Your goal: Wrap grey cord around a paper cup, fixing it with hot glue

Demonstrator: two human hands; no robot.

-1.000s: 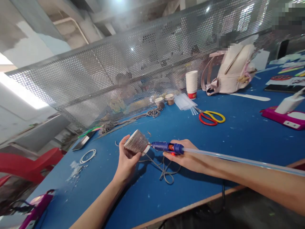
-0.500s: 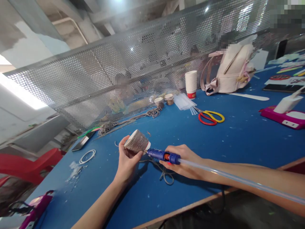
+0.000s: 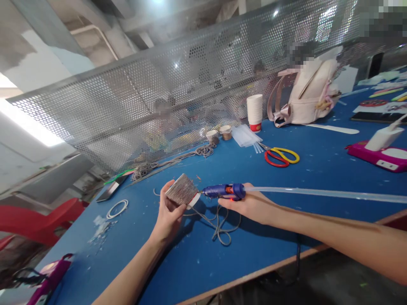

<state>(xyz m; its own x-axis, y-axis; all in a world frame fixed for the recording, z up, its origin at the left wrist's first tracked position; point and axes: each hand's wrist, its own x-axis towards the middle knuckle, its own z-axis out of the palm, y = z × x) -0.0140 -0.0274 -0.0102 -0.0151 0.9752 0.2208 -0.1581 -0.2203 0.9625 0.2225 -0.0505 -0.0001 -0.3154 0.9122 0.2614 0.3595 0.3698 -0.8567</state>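
Blue tabletop (image 3: 324, 182), left fingers (image 3: 181, 210) gripping cord-wrapped cup (image 3: 182, 189), right fingers (image 3: 232, 205) clasping glue gun (image 3: 215, 191), illegible label (image 3: 255, 127) on stacked cups (image 3: 255, 109)

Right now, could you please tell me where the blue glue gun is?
In the head view, the blue glue gun is just right of centre, in the right hand, its nozzle beside the cord-wrapped paper cup.

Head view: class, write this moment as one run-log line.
left hand: holds cord-wrapped cup, tilted; right hand: holds blue glue gun, nozzle beside cup; gray cord: looped over table
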